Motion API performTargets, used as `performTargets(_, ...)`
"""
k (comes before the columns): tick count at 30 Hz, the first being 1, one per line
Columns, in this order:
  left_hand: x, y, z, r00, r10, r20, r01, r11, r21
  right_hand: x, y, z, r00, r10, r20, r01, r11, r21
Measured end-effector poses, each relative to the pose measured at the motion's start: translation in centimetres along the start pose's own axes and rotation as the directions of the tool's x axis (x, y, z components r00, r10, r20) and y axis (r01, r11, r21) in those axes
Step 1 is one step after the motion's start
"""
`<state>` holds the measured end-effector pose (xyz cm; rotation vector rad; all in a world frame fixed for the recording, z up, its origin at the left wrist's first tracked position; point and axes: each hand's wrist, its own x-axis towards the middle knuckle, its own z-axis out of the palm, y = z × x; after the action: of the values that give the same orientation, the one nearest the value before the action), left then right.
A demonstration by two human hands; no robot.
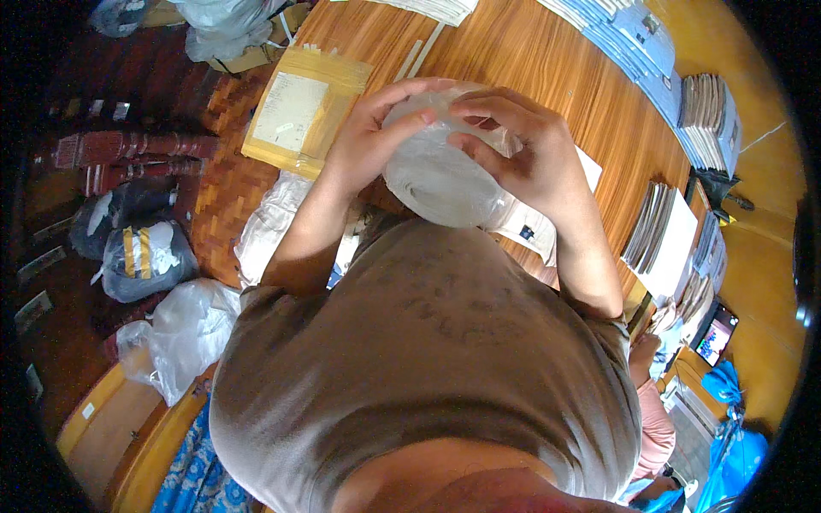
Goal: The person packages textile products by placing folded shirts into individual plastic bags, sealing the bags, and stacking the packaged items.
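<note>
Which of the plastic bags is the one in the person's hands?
The translucent whitish bag over the wooden table, gripped by left hand and right hand; the other bags lie on the floor.

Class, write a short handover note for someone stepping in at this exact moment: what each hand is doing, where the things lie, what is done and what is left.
Left hand: curled grip on the left side and top of the clear plastic roll.
Right hand: fingers pinching the roll's top edge.
The roll is held up over the wooden table, near the chest.
A padded yellow envelope lies at the table's left edge; stacks of booklets sit to the right.
Done: roll picked up.
Left: cannot tell whether any film has been peeled free; envelope lies untouched.
</note>
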<state>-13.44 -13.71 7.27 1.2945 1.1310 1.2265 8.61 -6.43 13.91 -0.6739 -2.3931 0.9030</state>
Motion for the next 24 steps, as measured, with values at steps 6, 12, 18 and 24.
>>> performTargets(6,-0.1,0.5,1.2,0.980,0.037,-0.198,-0.053,0.996,-0.073,-0.6,1.0,0.2,0.997,-0.043,-0.063,0.039,0.997,-0.060)
performTargets(12,-0.6,0.5,0.4,0.988,0.110,-0.106,-0.102,0.992,0.078,0.7,0.4,-0.4,0.994,0.075,-0.077,-0.075,0.997,-0.007)
performTargets(18,0.2,1.2,-0.1,0.996,0.079,-0.037,-0.074,0.991,0.107,2.1,0.1,-0.8,0.994,0.105,-0.016,-0.106,0.986,-0.127)
performTargets(24,1.9,2.8,-0.5,0.993,0.088,0.081,-0.105,0.967,0.230,2.8,0.1,-0.6,0.999,0.018,0.046,-0.001,0.935,-0.354)
